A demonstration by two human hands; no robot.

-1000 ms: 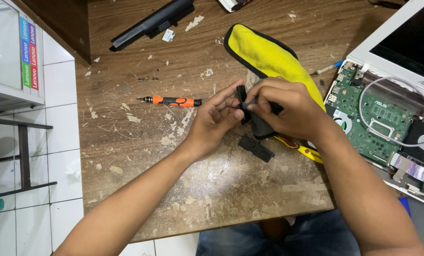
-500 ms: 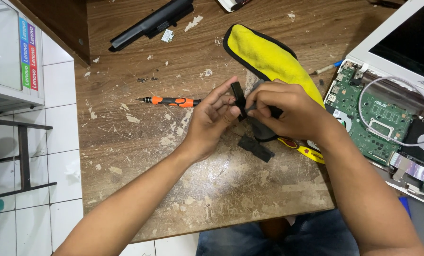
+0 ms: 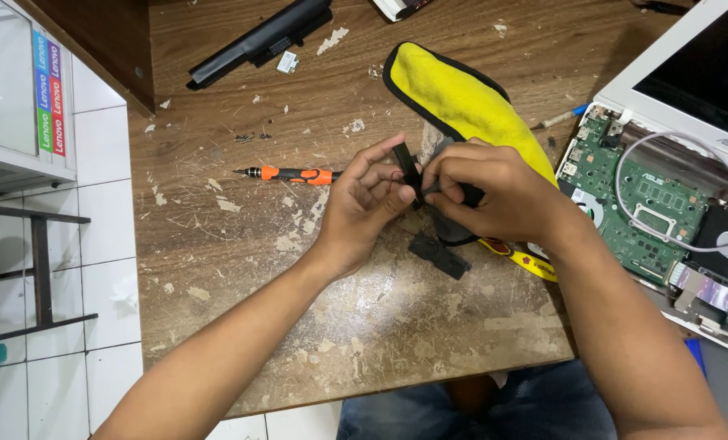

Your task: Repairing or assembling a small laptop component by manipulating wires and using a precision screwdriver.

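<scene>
Both my hands meet over a worn wooden table point(image 3: 234, 277) and grip one small black plastic part point(image 3: 407, 169). My left hand point(image 3: 366, 205) pinches its left side with thumb and fingers. My right hand point(image 3: 489, 194) holds its right side, covering most of it. A second black plastic piece point(image 3: 440, 254) lies on the table just below my hands. An orange and black screwdriver point(image 3: 287, 174) lies left of my left hand, its tip pointing left. Behind my right hand lies a yellow cloth with black trim point(image 3: 462, 104).
An opened white laptop point(image 3: 690, 90) with its green circuit board point(image 3: 649, 204) exposed sits at the right. A long black battery pack point(image 3: 258, 42) lies at the top. A yellow strap point(image 3: 531, 262) shows under my right wrist. White tiled floor point(image 3: 107, 277) lies left of the table.
My hands have shifted slightly up and turned the black part between the fingers. The screwdriver, cloth and loose black piece have stayed put.
</scene>
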